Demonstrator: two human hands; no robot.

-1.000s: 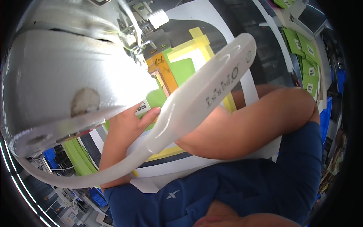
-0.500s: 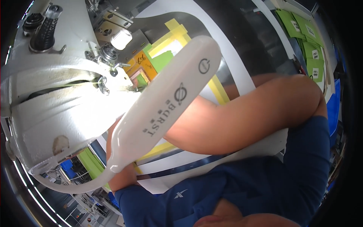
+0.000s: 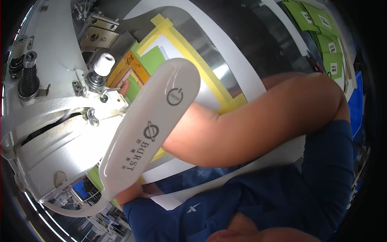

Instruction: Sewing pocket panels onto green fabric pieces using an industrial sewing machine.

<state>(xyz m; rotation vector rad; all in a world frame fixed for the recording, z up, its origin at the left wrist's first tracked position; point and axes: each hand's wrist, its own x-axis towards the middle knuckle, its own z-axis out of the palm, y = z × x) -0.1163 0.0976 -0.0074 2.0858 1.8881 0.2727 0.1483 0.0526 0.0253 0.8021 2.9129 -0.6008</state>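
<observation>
A flat orange board (image 3: 141, 68) lies between 10 and 11 o'clock, smooth and stiff, with a hole cut in it. In the hole is a bit of flat green sheet (image 3: 133, 92) with a pale pink edge beside it. One fingertip (image 3: 124, 87) is right by that hole, at 10 o'clock, but I cannot tell which hand it belongs to. A long, shiny white lamp (image 3: 151, 125) with a round end covers most of both hands. I cannot tell if the left hand or the right hand is wide, narrow or holding something. The right forearm (image 3: 258, 127) comes in from 3 o'clock, and the left forearm (image 3: 131, 192) from between 7 and 8.

At 9 o'clock is a big white metal machine (image 3: 44, 137), smooth and curvy, with a brown stain low down. It has a ridged white knob (image 3: 104, 64) at 10 o'clock.

Crinkly yellow tape (image 3: 197, 64) goes round white paper near 12 o'clock. At 2 o'clock, flat green packets (image 3: 332, 60) with white labels lie on each other; I cannot see inside them. A blue box (image 3: 82, 189) sits at 8 o'clock, too small to see into.
</observation>
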